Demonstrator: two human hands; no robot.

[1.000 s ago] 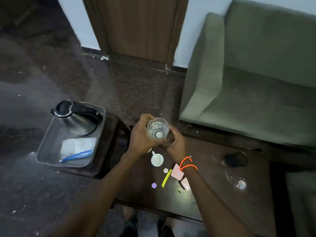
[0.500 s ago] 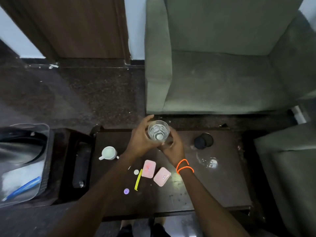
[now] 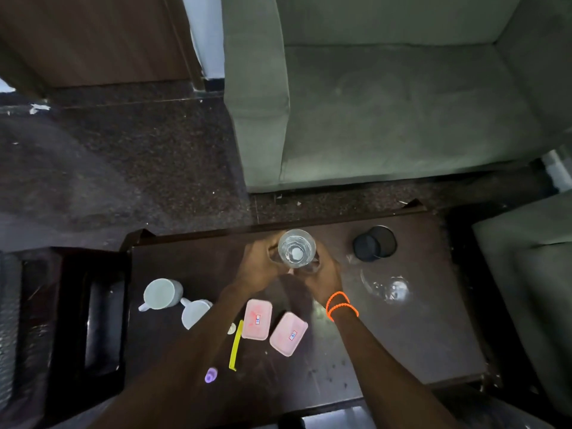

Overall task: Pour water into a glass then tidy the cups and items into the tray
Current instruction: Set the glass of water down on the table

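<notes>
**Glass held, view swung off the tray**

Both hands, left hand (image 3: 260, 264) and right hand (image 3: 325, 274), stayed curled round the clear, smooth glass (image 3: 296, 248) of water near the table's (image 3: 418, 320) far edge. The tray had slipped from view, so tidying hadn't begun. Glossy white cups (image 3: 162, 294) and pink rounded boxes (image 3: 257, 318) waited nearer the front edge.

free: bench (image 3: 418, 335) right-front bare | blocked: mugs (image 3: 164, 294) left, pink boxes (image 3: 257, 318) centre, black cup (image 3: 373, 247) far-right
</notes>
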